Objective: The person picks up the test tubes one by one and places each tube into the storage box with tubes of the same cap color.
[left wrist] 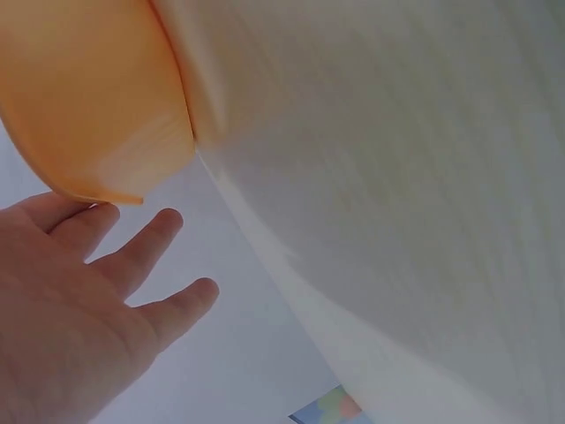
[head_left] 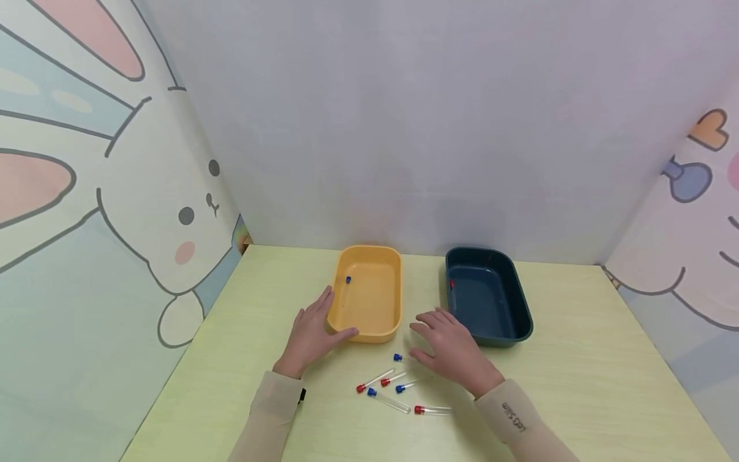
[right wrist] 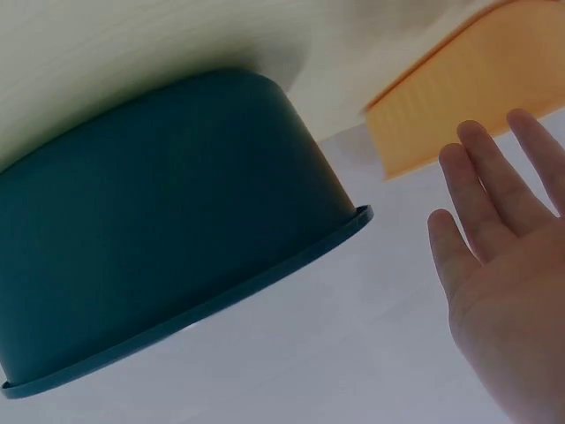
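My left hand lies along the near left corner of the yellow tray, fingers spread and thumb across its front rim. In the left wrist view the fingertips are right at the rim. A blue-capped tube lies inside that tray. Between the two trays my right hand hovers with loosely extended fingers, holding nothing. Close by it stands the dark blue tray, which has a red-capped tube along its left wall. Below the hands lie several small clear tubes, among them a blue-capped one and a red-capped one.
Both trays stand side by side toward the back of the pale yellow table. Behind it hangs a plain pale curtain. Panels with cartoon rabbit drawings border the left and right sides.
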The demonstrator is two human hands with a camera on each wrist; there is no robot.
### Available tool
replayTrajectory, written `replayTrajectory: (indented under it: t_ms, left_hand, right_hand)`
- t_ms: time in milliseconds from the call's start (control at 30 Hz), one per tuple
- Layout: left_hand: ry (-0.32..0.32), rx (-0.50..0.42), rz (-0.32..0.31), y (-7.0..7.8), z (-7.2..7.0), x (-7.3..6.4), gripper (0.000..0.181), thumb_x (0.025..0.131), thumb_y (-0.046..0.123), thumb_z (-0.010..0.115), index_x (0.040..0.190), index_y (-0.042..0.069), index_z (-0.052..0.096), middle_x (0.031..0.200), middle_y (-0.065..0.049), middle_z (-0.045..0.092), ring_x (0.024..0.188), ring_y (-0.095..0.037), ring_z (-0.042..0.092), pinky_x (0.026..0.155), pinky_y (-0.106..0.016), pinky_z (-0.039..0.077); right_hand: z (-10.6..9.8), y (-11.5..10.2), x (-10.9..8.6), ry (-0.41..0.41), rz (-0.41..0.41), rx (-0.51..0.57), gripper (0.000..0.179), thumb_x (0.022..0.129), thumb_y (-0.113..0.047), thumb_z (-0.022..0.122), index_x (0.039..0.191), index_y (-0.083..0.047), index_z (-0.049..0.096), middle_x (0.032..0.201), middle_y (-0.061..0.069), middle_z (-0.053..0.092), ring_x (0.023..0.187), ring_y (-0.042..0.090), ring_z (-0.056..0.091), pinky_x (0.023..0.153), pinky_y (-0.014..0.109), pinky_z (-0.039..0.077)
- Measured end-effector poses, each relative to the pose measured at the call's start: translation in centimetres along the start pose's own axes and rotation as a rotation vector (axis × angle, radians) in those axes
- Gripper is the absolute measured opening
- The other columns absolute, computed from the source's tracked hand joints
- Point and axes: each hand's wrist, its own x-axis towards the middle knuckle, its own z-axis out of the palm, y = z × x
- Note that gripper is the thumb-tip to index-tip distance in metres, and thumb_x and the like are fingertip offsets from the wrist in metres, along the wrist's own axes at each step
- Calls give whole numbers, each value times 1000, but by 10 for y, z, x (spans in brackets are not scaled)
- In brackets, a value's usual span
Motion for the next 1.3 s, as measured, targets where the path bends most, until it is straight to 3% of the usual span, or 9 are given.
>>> replayTrajectory:
  t_ms: [333, 600, 833, 1300]
  left_hand:
    - [-12, -16, -12, 0, -1, 0, 113, 82, 69, 74, 165, 13, 21, 174, -3, 20, 159, -31, 27, 126, -67, 18]
    - [7, -85, -12, -2, -1, 1, 113, 80, 66, 79, 165, 15, 25, 173, -3, 23, 157, -36, 30, 125, -62, 25]
    - [26, -110, -24, -4, 0, 3, 115, 76, 66, 82, 164, 16, 28, 172, -2, 27, 155, -36, 34, 122, -60, 34]
    - [36, -109, -35, -3, 2, 5, 115, 74, 65, 84, 163, 14, 32, 171, -3, 31, 153, -37, 37, 120, -60, 37]
  right_hand:
    - [10, -4, 3, -8, -28, -4, 43, 90, -44, 78, 122, -15, 75, 125, 4, 72, 121, 24, 64, 111, 47, 50]
    - [17, -7, 8, -58, -36, 24, 25, 90, -33, 79, 108, -15, 78, 108, 0, 76, 103, 19, 67, 97, 41, 56]
    - [21, -10, 12, -139, 17, 90, 19, 89, -29, 80, 104, -16, 80, 99, -4, 75, 92, 15, 65, 89, 38, 57]
    - [26, -13, 22, -208, 23, 105, 6, 87, -23, 82, 92, -21, 81, 87, -8, 67, 76, 9, 52, 73, 29, 50]
